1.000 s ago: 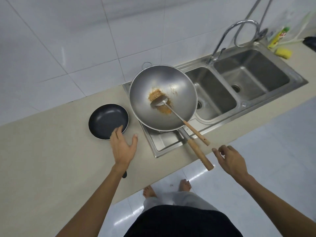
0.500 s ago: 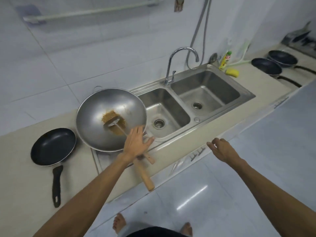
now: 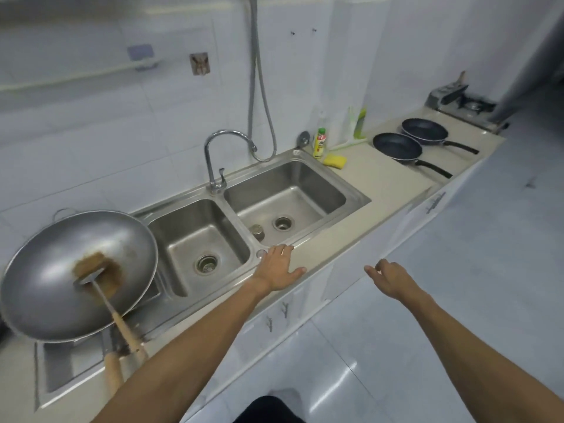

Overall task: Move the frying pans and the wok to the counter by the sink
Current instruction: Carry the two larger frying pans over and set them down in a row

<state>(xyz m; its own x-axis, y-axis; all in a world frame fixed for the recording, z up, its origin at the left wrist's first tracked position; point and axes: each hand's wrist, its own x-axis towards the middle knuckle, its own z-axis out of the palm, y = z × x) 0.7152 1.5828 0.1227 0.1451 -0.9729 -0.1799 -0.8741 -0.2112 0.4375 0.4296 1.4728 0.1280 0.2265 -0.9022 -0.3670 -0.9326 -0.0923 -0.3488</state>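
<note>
Both my hands are empty. Left hand (image 3: 276,267) is spread wide, palm down, over the front edge of the sink (image 3: 360,199); I can't tell if it rests there or just hovers. My guess: bracing or in transit toward the right. Right hand (image 3: 389,277) hangs over the floor in front of the counter (image 3: 381,181), fingers loosely curled, gripping nothing.

Wok (image 3: 77,274) sits at the near left, on the steel drain section beside the left basin, so I judge it already parked by the sink. It's big, round, bare grey metal, with a brown patch of food in the bottom. A spatula (image 3: 105,297) lies in it, blade on the food, wooden handle sticking out over the front rim. The wok's own wooden handle points toward me.

Far right, two pans on the counter, well apart from my hands: near pan (image 3: 396,146) and far pan (image 3: 424,131), side by side, rims just about touching. Both dark nonstick, look empty, black handles pointing right. They sit close to the stove (image 3: 464,103), so I judge they're next to fetch.
</note>
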